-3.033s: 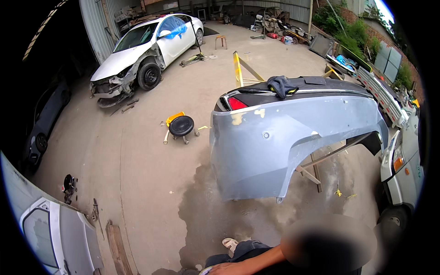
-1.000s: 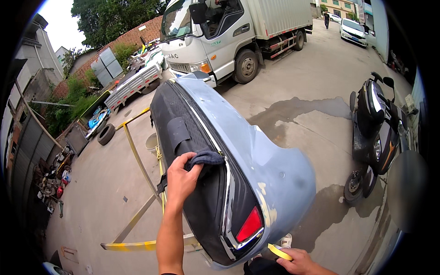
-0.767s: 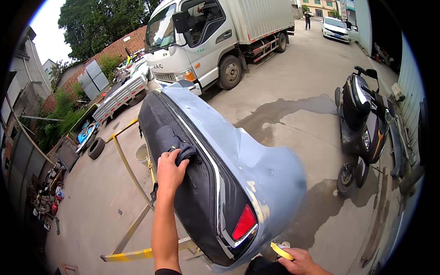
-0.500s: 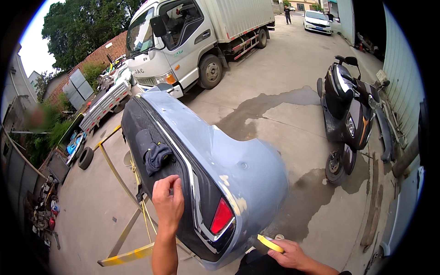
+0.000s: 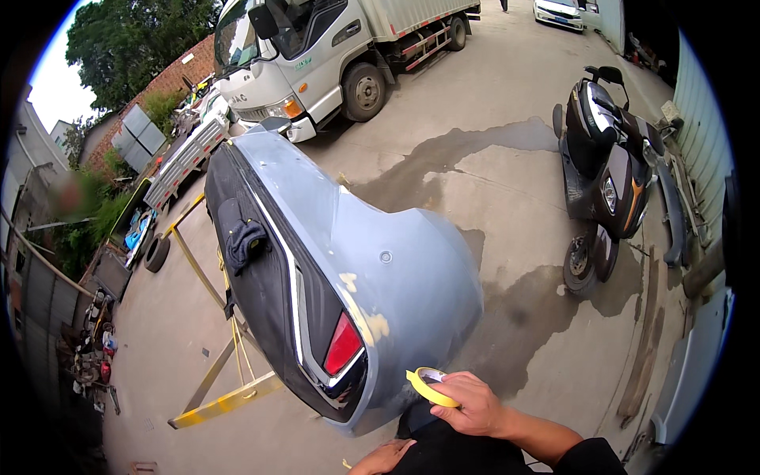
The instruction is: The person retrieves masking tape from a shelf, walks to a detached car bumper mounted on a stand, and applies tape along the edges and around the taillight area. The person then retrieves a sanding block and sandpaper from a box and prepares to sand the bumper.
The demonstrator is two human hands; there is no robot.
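A roll of yellow masking tape is gripped in my right hand, near the close end of a car bumper. A short loose end of tape sticks out from the roll. My left hand is low at the picture's bottom edge, against my dark clothing; its fingers are mostly hidden. The bumper is grey-blue, with a black lower panel, a chrome strip, a red reflector and pale yellow patches near the reflector. A dark cloth lies on the black panel.
The bumper rests on a yellow metal stand. A white box truck stands behind it. To the right is a black scooter, with long strips along the wall. Wet patches mark the concrete. Scrap and a tyre lie left.
My left hand has dropped from above the black panel to the bottom edge. My right hand has risen slightly with the tape roll. The view has shifted, moving the bumper leftward.
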